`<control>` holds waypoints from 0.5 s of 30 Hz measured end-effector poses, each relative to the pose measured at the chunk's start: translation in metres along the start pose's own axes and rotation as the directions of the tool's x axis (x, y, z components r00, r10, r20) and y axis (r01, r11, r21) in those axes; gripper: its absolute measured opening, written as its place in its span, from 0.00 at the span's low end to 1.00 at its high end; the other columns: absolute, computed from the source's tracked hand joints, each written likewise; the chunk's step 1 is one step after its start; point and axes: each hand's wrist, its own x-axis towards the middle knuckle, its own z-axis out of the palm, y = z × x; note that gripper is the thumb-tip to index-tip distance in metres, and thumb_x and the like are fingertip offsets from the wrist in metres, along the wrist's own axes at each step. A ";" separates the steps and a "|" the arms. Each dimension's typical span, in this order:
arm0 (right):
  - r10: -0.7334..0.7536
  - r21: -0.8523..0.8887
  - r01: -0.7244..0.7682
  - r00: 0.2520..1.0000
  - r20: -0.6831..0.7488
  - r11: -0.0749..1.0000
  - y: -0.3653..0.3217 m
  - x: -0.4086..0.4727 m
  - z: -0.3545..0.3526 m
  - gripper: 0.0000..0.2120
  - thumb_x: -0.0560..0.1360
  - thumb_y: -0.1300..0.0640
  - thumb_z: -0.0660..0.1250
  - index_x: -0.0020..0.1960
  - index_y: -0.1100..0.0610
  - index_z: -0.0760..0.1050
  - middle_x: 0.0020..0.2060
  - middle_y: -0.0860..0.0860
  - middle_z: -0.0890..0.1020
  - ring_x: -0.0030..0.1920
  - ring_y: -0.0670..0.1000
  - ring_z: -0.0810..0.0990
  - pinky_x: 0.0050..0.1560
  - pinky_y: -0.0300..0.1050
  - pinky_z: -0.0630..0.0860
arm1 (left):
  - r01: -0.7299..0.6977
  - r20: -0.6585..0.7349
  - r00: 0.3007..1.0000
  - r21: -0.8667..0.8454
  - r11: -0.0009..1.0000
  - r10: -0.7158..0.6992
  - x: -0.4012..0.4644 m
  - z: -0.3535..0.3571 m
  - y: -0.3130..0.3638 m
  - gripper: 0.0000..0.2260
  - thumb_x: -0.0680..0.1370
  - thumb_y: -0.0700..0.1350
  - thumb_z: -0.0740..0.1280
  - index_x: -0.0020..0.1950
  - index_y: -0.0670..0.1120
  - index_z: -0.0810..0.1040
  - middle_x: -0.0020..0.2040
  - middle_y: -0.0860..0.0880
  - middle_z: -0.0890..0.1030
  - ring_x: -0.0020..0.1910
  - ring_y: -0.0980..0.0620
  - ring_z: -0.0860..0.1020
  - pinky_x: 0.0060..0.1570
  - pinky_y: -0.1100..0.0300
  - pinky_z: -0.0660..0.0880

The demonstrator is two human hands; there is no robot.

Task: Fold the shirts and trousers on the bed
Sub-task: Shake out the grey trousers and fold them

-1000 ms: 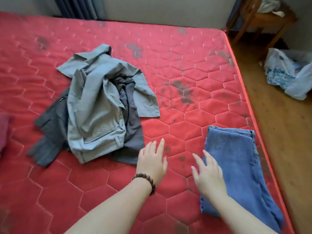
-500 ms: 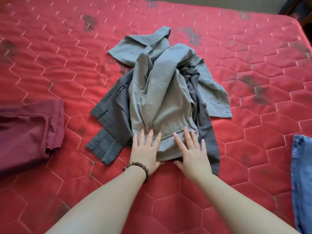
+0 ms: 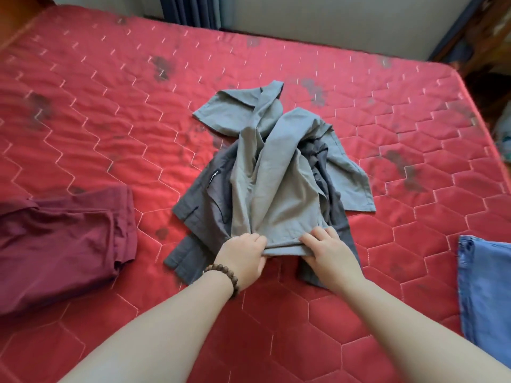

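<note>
A dark blue curtain (image 3: 190, 11) hung against a pale wall (image 3: 331, 20) at the far side of the room. Dark wooden furniture (image 3: 489, 31) stood in the far right corner, blurred, and a brown wooden edge (image 3: 16, 12) showed at far left.

Pale wall (image 3: 331, 20), dark blue curtain (image 3: 193, 11)

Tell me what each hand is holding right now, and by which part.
Both the left hand and the right hand grip the light grey garment along its near bottom edge.
</note>
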 end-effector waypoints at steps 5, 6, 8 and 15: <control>0.036 0.043 -0.034 0.998 -0.054 0.999 -0.025 0.008 -0.087 0.10 0.73 0.59 0.68 0.53 0.58 0.76 0.47 0.55 0.76 0.52 0.58 0.73 0.43 0.53 0.74 | 0.062 -0.044 0.997 -0.055 0.997 -0.065 0.008 -0.085 0.018 0.06 0.79 0.46 0.58 0.48 0.45 0.69 0.48 0.41 0.80 0.50 0.38 0.77 0.45 0.50 0.69; 0.045 0.037 -0.042 0.996 -0.079 0.998 -0.029 0.008 -0.109 0.09 0.74 0.60 0.66 0.54 0.59 0.75 0.48 0.55 0.75 0.53 0.58 0.72 0.43 0.52 0.73 | 0.062 -0.067 0.996 -0.071 0.996 -0.067 0.009 -0.105 0.024 0.06 0.79 0.46 0.58 0.47 0.45 0.69 0.47 0.41 0.80 0.48 0.38 0.77 0.45 0.50 0.70; 0.039 0.007 -0.038 0.992 -0.123 0.999 -0.035 0.009 -0.155 0.09 0.74 0.64 0.62 0.54 0.61 0.75 0.48 0.57 0.74 0.54 0.59 0.72 0.43 0.52 0.72 | 0.052 -0.124 0.990 -0.099 0.994 -0.065 0.010 -0.147 0.035 0.07 0.79 0.47 0.59 0.47 0.43 0.71 0.46 0.40 0.80 0.46 0.38 0.78 0.42 0.50 0.69; -0.032 -0.082 0.013 0.970 -0.241 0.997 -0.063 -0.002 -0.323 0.15 0.70 0.70 0.61 0.55 0.61 0.74 0.49 0.57 0.74 0.53 0.59 0.72 0.45 0.52 0.71 | -0.024 -0.209 0.978 -0.116 0.993 0.000 -0.007 -0.320 0.094 0.08 0.76 0.43 0.62 0.40 0.47 0.65 0.36 0.50 0.71 0.37 0.44 0.72 0.38 0.56 0.64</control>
